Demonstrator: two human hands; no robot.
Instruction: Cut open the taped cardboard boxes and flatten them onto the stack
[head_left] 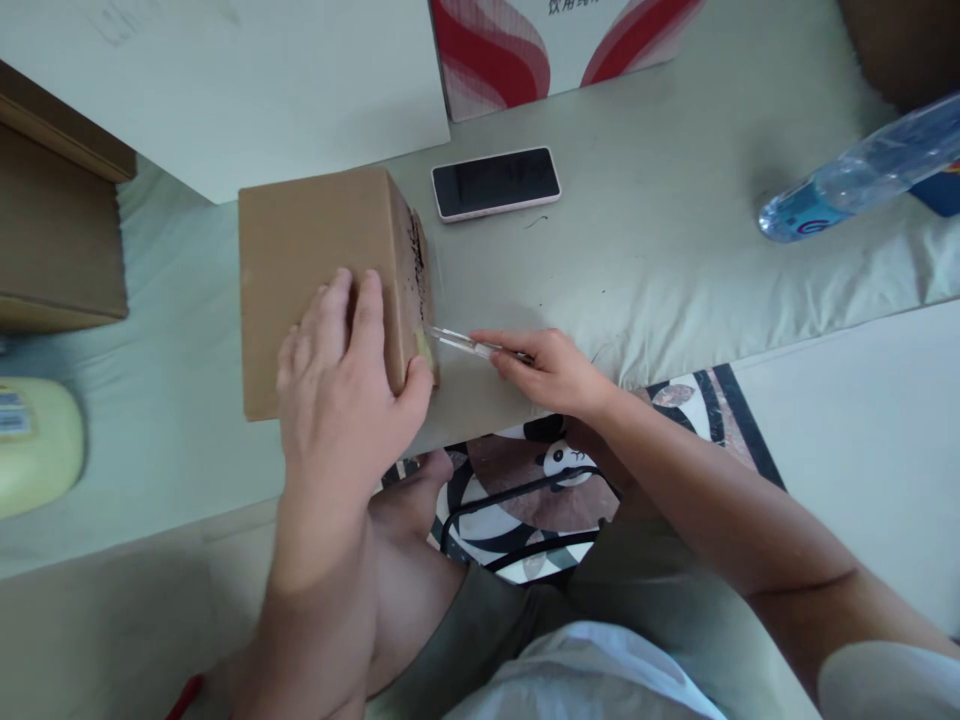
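While a pale yellow container (37, 445) lay apart at the far left, the cardboard box (315, 235) sat on the light green cloth (660, 190), steadied by the left hand (341, 365). Those fingers were unclenched, spread across its top, with the thumb over the right edge. Since the hold seemed to rely on pressure from above, a hard push could have skidded or turned the box. Dark, rough marks (418, 260) ran along its right side; loose bits there might have snagged a tip or crumbled off. The slim tool (461, 342), its exact kind unclear, reached that side near the left thumb, so a slip could have nicked skin. Jerked away from the wearer, it might have scratched the phone (496, 184). The right hand (551, 370) pinched the tool between thumb and fingers; a loose pinch could have let it twist. The plastic bottle (855, 185), far right, seemed safe.
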